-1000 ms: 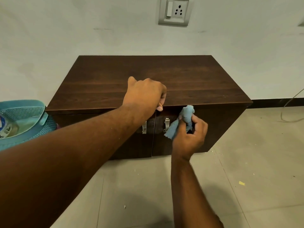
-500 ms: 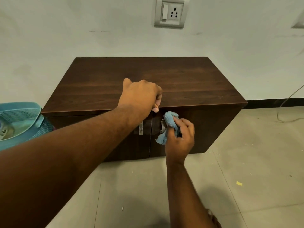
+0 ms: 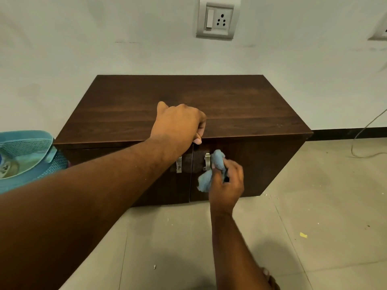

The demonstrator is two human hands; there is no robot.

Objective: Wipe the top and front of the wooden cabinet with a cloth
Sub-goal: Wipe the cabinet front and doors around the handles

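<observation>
Sitting far out to the left of the left hand, a blue perforated plastic basket stands on the floor against the left end of the wooden cabinet. The left hand lies on the cabinet's top at its front edge, near the middle, fingers curled down over the lip and a fingertip showing just above the seam between the two doors. Below that hand, partly behind the wrist, the left door's metal handle hangs upright. Just right of the seam is the right door's handle, and the blue cloth lies against it and against the door front, bunched up, one lobe poking above the right hand's fingers and another hanging below to its left. The right hand grips the cloth, fingers wrapped round the bundle, lower than the left hand and slightly to its right; the two hands are apart. High above both hands a switch and socket plate is set in the wall. Well to the right of the right hand a thin cable runs down to the tiled floor, and a small yellow scrap lies on the tiles.
</observation>
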